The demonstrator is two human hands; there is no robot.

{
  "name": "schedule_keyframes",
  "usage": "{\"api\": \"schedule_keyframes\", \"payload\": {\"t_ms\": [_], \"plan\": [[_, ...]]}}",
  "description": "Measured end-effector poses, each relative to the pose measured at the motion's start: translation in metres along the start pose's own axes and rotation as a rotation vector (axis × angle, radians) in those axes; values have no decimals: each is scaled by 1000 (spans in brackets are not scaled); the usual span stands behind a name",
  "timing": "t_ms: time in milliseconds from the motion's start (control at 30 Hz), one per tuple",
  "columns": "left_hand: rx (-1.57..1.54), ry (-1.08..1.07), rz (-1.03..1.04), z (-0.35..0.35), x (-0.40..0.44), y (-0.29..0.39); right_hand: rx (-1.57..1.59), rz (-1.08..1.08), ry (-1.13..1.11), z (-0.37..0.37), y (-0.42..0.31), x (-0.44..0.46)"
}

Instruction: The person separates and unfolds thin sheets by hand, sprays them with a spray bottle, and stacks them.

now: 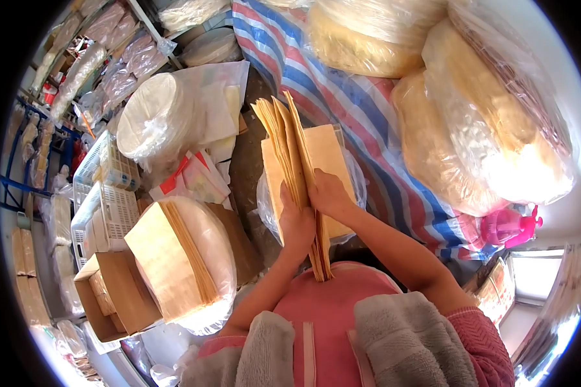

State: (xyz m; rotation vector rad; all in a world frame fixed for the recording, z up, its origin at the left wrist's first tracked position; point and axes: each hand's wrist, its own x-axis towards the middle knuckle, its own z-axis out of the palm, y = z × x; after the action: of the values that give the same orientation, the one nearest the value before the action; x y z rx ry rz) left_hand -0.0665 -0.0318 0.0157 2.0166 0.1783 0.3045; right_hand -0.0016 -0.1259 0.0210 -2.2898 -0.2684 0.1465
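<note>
Between my two hands stands an upright bundle of thin tan sheets [286, 145], its layers fanned apart at the top. My left hand [297, 221] is wrapped against the bundle's left side. On its right side my right hand [330, 194] presses with closed fingers. The bundle rests over a flat tan sheet [334, 151] lying on a round, plastic-wrapped support [263, 203]. To the left, a stack of similar tan sheets [168, 261] lies on another round plastic-covered stack [224, 271].
An open cardboard box [132, 293] and white plastic baskets [113, 216] are at the left. Striped sheeting [342, 109] runs along the right side, under large plastic-wrapped bundles [432, 135]. A pink sprayer bottle [502, 227] stands at the right.
</note>
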Motion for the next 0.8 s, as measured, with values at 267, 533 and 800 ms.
{"api": "schedule_keyframes", "payload": {"t_ms": [267, 533, 800], "plan": [[-222, 37, -24, 20, 12, -6, -177, -86, 2, 5, 2, 18], [-791, 117, -277, 42, 32, -49, -698, -238, 66, 27, -8, 28], [-925, 406, -524, 25, 64, -154, -653, -238, -123, 79, 39, 2]]}}
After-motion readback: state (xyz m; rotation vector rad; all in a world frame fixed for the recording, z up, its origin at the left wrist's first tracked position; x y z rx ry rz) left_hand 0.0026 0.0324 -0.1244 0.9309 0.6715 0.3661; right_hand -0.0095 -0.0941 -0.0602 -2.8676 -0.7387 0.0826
